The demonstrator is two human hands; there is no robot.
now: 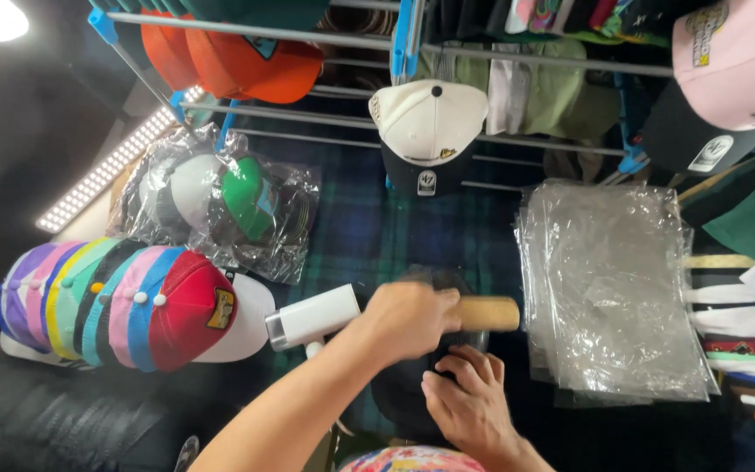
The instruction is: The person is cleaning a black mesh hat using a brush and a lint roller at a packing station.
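As seen from above at lower centre of the frame: left hand [408, 316] wrapped tight around the wooden handle of a lint roller [395, 315], white roll end pointing toward the left, pale handle tip poking out to the right of the fist. Lying crosswise over a dark cap [412, 393] on a green-and-navy plaid cloth [369, 236]. Right hand [469, 398] just below, fingers spread and pressed flat on the dark cap's crown, pinning it down, pinching nothing.

Left of frame: a row of nested caps [124, 301] in purple, yellow, teal, pink and blue, a red one with a yellow patch at the front. Above them, upper left: bagged caps [220, 201], white and green, in crinkled clear plastic. Right of centre: a stack of clear plastic bags [609, 288], flat on the cloth, well apart from the hands. Across the top: a metal rack [517, 57] with blue clips, a cream-and-black cap [428, 131] hanging at centre, orange caps [238, 57] at upper left, a pink cap [736, 57] at upper right. Far right edge: more folded caps, partly cut off. Upper left: a strip light [107, 170], glowing white.
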